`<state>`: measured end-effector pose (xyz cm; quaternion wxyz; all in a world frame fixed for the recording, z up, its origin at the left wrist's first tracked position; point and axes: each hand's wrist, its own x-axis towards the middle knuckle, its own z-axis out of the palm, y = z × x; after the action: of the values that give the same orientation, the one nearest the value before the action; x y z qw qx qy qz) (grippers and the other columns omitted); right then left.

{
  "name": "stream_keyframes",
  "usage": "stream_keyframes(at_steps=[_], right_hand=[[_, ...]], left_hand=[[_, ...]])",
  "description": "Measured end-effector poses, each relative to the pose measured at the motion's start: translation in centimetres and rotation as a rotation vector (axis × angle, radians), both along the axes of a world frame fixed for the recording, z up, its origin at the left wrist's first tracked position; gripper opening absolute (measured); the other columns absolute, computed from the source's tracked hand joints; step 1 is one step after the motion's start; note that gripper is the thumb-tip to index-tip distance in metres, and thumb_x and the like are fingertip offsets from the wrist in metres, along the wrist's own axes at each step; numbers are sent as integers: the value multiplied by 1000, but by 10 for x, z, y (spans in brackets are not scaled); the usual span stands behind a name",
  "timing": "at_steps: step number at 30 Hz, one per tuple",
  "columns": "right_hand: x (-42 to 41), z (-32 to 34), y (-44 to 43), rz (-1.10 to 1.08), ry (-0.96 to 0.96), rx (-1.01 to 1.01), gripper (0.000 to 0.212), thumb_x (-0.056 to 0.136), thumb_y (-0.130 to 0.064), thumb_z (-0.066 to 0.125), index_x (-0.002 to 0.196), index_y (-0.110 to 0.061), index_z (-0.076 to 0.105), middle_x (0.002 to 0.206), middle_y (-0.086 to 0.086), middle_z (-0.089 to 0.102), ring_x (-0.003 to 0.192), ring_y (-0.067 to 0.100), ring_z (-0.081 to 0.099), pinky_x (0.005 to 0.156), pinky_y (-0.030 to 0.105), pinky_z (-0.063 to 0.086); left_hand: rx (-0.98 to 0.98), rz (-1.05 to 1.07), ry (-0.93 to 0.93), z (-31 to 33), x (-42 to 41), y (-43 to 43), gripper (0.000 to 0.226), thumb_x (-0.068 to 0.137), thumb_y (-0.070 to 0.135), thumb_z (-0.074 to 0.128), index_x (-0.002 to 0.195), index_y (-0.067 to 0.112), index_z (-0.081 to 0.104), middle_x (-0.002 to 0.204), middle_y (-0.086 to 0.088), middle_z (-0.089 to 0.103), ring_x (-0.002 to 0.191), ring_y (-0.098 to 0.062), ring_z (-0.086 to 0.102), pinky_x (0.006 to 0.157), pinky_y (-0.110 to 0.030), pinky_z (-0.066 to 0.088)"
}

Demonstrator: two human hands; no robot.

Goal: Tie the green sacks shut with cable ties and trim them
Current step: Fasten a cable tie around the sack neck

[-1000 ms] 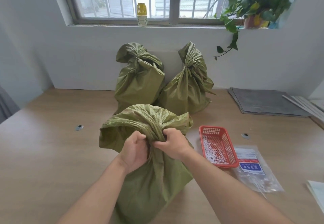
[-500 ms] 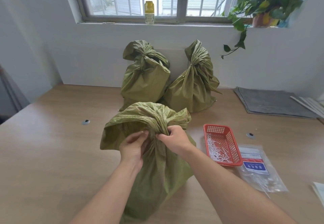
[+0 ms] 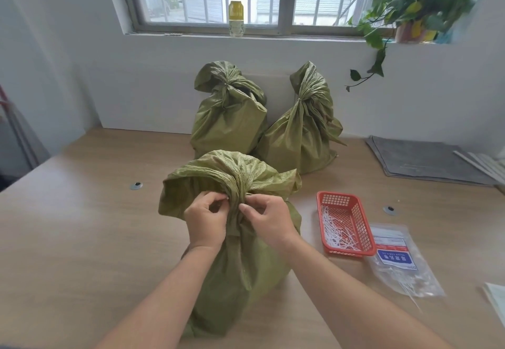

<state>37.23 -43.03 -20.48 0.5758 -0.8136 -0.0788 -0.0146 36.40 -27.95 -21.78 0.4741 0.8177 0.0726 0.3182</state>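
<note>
A green woven sack (image 3: 240,266) stands on the wooden table in front of me, its mouth bunched into a neck. My left hand (image 3: 205,220) pinches the gathered neck from the left. My right hand (image 3: 269,219) pinches it from the right, fingertips close together at the fold. No cable tie shows around this neck; the fingers hide part of it. Two more green sacks (image 3: 229,113) (image 3: 303,130) lean against the back wall with their necks cinched.
A red plastic basket (image 3: 345,223) with white trimmed tie ends sits right of the sack. A clear bag of cable ties (image 3: 399,261) lies beside it. Grey mats (image 3: 426,160) lie at the back right. A bottle (image 3: 236,18) and a plant (image 3: 410,2) stand on the windowsill.
Both hands went from full fists around the sack's neck to fingertip pinches on it. The view moved closer and shifted left.
</note>
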Motion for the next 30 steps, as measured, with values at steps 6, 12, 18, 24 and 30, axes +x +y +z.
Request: stream_keyframes(at_steps=[6, 12, 18, 24, 30], right_hand=[[-6, -10, -4, -99, -85, 163, 18, 88, -7, 80, 105, -12, 82, 99, -5, 80, 94, 8, 76, 93, 32, 60], [-9, -12, -5, 44, -355, -66, 20, 89, -3, 78, 106, -11, 82, 94, -5, 80, 87, 2, 75, 86, 18, 56], [2, -4, -5, 119, -672, -300, 11, 91, -9, 76, 89, -17, 83, 105, -1, 65, 81, 15, 62, 73, 23, 53], [6, 2, 0, 309, -701, -333, 18, 95, -11, 69, 91, -23, 82, 119, -10, 72, 92, 20, 63, 83, 34, 52], [11, 6, 2, 370, -631, -386, 19, 100, -11, 61, 96, -19, 77, 109, -10, 78, 92, 11, 71, 82, 37, 56]], left_hand=[[-66, 8, 51, 2, -4, -5, 14, 90, 4, 73, 88, 18, 75, 78, 6, 73, 75, -15, 70, 74, -30, 55], [-69, 8, 90, 4, -8, -5, 14, 89, 2, 71, 85, 15, 70, 76, 7, 71, 72, -16, 68, 72, -30, 54], [-106, -74, 145, 5, -15, -4, 18, 84, 1, 75, 79, 16, 68, 72, 4, 71, 69, -15, 67, 63, -26, 55], [-184, -140, 205, 6, -15, -1, 16, 81, 0, 75, 79, 11, 65, 68, -3, 67, 62, -18, 55, 51, -14, 43], [-310, -194, 212, -9, -9, 7, 40, 67, 43, 70, 79, 5, 65, 70, -14, 69, 64, -19, 53, 56, -48, 51]])
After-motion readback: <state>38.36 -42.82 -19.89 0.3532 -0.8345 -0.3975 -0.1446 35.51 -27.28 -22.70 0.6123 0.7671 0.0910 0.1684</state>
